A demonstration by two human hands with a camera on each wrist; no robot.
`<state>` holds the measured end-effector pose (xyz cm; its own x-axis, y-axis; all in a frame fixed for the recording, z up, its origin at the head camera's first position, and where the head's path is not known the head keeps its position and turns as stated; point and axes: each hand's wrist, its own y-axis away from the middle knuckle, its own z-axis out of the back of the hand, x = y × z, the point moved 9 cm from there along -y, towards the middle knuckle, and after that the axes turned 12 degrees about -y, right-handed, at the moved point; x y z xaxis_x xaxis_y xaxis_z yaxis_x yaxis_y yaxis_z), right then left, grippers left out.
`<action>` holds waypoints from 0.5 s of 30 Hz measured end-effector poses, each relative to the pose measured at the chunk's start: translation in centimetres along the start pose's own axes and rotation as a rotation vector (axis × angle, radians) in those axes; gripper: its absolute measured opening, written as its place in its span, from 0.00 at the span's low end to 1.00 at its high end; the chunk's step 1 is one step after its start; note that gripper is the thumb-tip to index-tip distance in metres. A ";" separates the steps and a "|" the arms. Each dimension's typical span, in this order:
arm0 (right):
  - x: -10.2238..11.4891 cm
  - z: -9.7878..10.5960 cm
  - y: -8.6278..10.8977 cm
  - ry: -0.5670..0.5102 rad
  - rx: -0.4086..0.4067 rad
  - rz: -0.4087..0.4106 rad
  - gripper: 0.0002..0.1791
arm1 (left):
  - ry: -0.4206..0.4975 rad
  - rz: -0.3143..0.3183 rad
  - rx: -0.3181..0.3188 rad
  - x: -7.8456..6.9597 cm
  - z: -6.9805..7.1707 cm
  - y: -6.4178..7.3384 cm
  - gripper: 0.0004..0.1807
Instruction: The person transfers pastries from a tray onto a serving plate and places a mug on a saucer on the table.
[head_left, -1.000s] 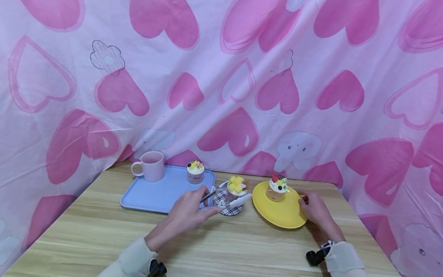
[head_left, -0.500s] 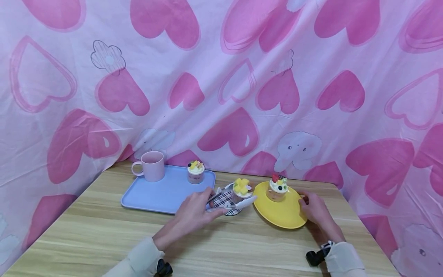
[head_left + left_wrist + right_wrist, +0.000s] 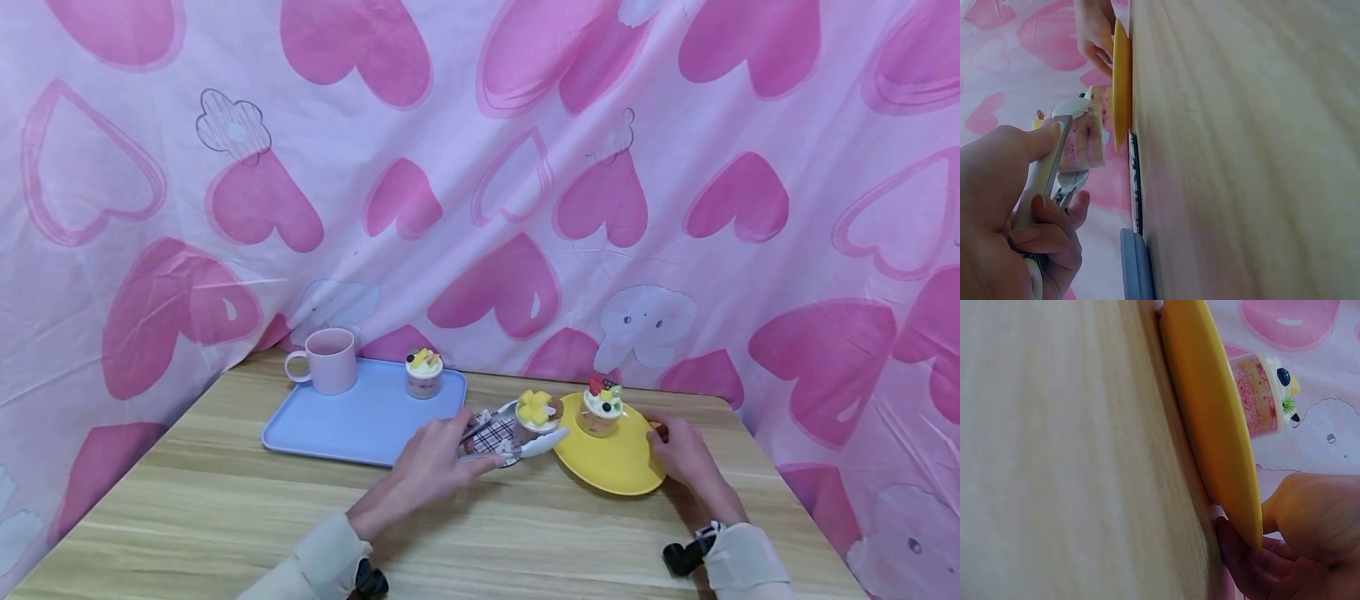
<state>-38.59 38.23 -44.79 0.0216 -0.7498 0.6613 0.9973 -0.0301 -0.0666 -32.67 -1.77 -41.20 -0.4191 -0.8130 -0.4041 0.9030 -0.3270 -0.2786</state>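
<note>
A: Left hand (image 3: 431, 458), just below the middle of the frame. Holding anything?

B: Tongs (image 3: 543, 442), metal with white tips. Left wrist view: thumb along one arm, fingers curled round the other.

A: Between the tips?

B: Clear dessert cup with yellow fruit cubes (image 3: 535, 407), right of centre, lower half of frame. Roughly upright; left wrist view puts its base clear of the tabletop (image 3: 450, 550).

A: Nearby?

B: Round plaid coaster (image 3: 491, 434), just left of that cup, partly hidden by the tongs. Yellow plate (image 3: 618, 471) at lower right.

A: Right hand (image 3: 681, 454)?

B: Gripping the plate's right rim. Right wrist view: fingers at the edge, some reaching below it.

A: On the plate?

B: Strawberry-topped dessert cup (image 3: 598, 423), upright, towards the plate's upper side.

A: Further out?

B: Blue tray (image 3: 345, 425), left of centre. Pink mug (image 3: 330, 362) at its upper left, handle to the left; blueberry-and-fruit dessert cup (image 3: 424, 379) at its upper right, upright. Behind, a heart-print curtain (image 3: 480, 275) fills the frame's upper half.
</note>
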 end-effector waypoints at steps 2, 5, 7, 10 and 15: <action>0.0 0.0 0.0 0.000 -0.001 -0.004 0.24 | 0.000 0.000 0.004 -0.1 -0.2 -0.1 0.41; 0.0 0.0 0.0 -0.002 0.002 -0.004 0.24 | -0.007 -0.004 0.005 -0.3 -0.4 -0.3 0.39; 0.1 0.0 0.0 0.000 0.000 0.001 0.24 | -0.004 -0.009 0.005 -0.4 -0.6 -0.4 0.37; 0.1 -0.1 0.1 -0.007 0.003 -0.004 0.24 | -0.003 -0.015 0.001 -0.7 -0.8 -0.5 0.36; 0.2 -0.1 0.1 -0.012 0.009 -0.015 0.24 | 0.009 -0.013 0.019 -1.1 -1.2 -0.7 0.35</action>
<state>-38.50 37.97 -44.77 0.0073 -0.7416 0.6708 0.9981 -0.0355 -0.0502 -32.96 -0.08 -41.56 -0.4320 -0.8042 -0.4083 0.8989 -0.3472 -0.2672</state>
